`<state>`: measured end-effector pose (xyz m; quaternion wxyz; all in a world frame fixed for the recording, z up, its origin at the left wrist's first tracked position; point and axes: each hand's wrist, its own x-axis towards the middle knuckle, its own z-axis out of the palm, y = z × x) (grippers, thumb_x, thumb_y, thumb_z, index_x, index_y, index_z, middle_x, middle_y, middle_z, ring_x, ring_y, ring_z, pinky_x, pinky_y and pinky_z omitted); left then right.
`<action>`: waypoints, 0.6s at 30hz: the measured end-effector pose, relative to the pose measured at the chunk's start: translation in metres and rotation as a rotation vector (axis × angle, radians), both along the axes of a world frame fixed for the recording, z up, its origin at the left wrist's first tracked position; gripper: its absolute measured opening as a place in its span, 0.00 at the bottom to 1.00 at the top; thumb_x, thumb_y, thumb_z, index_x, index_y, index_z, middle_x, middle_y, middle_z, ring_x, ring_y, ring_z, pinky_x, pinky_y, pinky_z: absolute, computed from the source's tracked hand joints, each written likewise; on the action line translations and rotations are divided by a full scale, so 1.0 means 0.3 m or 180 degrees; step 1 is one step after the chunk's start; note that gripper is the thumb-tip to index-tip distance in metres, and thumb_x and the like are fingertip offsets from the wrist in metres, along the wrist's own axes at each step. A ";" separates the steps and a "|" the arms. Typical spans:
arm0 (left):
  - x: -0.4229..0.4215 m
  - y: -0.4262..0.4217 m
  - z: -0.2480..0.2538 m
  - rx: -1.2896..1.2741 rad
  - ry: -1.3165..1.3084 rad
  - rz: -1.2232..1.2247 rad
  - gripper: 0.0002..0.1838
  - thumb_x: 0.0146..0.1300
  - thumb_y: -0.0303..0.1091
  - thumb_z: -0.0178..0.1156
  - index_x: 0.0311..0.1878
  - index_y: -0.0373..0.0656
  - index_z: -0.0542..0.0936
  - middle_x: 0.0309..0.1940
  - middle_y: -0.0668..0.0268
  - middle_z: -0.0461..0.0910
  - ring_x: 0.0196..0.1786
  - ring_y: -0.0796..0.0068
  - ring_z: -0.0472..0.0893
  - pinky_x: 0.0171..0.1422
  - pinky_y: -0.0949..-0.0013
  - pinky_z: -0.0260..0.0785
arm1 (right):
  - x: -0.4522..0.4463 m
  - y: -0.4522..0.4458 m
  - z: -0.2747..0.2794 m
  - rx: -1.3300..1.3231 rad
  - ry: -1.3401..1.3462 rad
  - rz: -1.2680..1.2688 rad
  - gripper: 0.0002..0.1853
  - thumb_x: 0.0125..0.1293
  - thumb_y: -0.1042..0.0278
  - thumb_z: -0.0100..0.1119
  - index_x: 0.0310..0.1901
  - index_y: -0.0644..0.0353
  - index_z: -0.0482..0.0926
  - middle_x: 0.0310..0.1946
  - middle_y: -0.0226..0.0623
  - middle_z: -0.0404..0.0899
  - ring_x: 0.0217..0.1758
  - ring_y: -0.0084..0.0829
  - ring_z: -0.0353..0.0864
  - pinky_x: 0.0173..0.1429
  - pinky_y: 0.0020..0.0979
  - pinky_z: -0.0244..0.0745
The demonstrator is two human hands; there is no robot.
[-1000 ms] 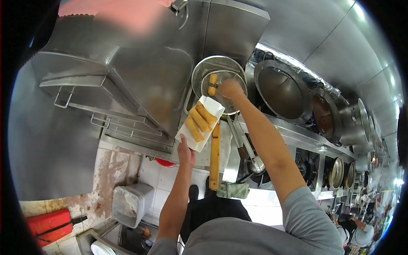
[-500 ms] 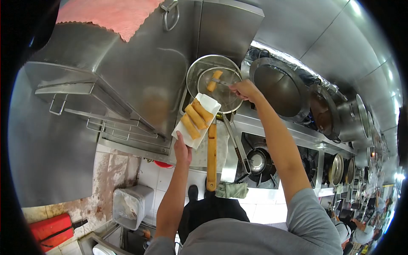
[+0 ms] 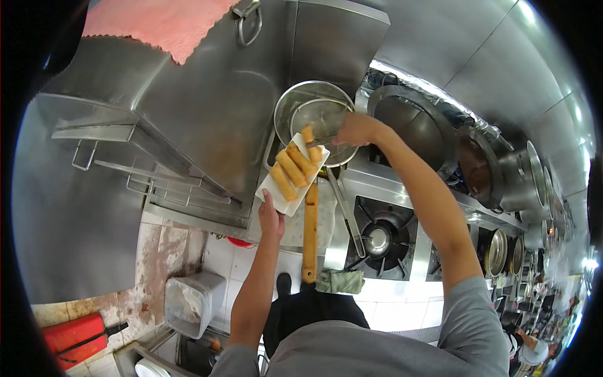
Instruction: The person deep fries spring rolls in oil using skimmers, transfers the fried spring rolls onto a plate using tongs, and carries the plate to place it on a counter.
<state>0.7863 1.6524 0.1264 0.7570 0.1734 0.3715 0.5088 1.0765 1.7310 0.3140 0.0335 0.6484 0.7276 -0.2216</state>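
Note:
My left hand (image 3: 271,217) grips the lower end of a white rectangular plate (image 3: 266,190), tilted across the view. Three golden spring rolls (image 3: 290,168) lie side by side on it. In my right hand (image 3: 359,129) are metal tongs (image 3: 322,142), closed around another spring roll (image 3: 308,135) at the plate's far end. Whether that roll rests on the plate, I cannot tell. Just beyond, a round wire strainer (image 3: 308,108) sits over a larger round metal rim (image 3: 286,94), with no roll visible in it.
A wooden handle (image 3: 310,239) and a long metal handle (image 3: 348,217) stick out towards me. Right of them is a gas burner (image 3: 379,240); large woks (image 3: 411,135) stand behind it. A folded green cloth (image 3: 340,281) lies at the front edge. A plastic bin (image 3: 196,301) stands lower left.
My right hand has brought the tongs and the spring roll from over the strainer down to the far end of the plate. The left hand and plate stay nearly in place.

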 end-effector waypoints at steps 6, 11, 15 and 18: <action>0.014 -0.012 0.022 -0.0002 -0.0112 -0.0018 0.36 0.67 0.58 0.54 0.62 0.33 0.66 0.59 0.60 0.73 0.59 0.67 0.76 0.62 0.65 0.72 | -0.168 -0.056 0.101 0.0257 -0.0514 -0.0067 0.21 0.58 0.51 0.58 0.32 0.66 0.84 0.30 0.53 0.82 0.39 0.51 0.82 0.49 0.44 0.76; -0.015 -0.035 0.047 0.0021 -0.0153 0.0008 0.37 0.67 0.58 0.54 0.63 0.33 0.65 0.60 0.60 0.73 0.60 0.67 0.75 0.63 0.66 0.71 | -0.121 -0.298 0.266 0.0798 -0.0077 -0.0547 0.27 0.59 0.45 0.59 0.37 0.68 0.83 0.30 0.56 0.80 0.39 0.52 0.82 0.47 0.44 0.75; -0.083 -0.088 0.101 -0.0059 -0.0062 -0.0156 0.34 0.70 0.55 0.50 0.68 0.37 0.62 0.65 0.62 0.69 0.65 0.67 0.71 0.69 0.63 0.65 | -0.038 -0.570 0.272 0.0946 0.0824 -0.1443 0.24 0.63 0.48 0.60 0.41 0.67 0.82 0.25 0.44 0.79 0.26 0.34 0.79 0.33 0.35 0.72; -0.149 -0.164 0.155 -0.0048 -0.0073 -0.0161 0.34 0.71 0.55 0.49 0.68 0.37 0.61 0.65 0.62 0.68 0.66 0.67 0.70 0.70 0.62 0.64 | -0.051 -0.759 0.271 0.0637 0.2177 -0.2425 0.21 0.67 0.53 0.60 0.47 0.66 0.80 0.23 0.29 0.74 0.22 0.15 0.68 0.24 0.22 0.62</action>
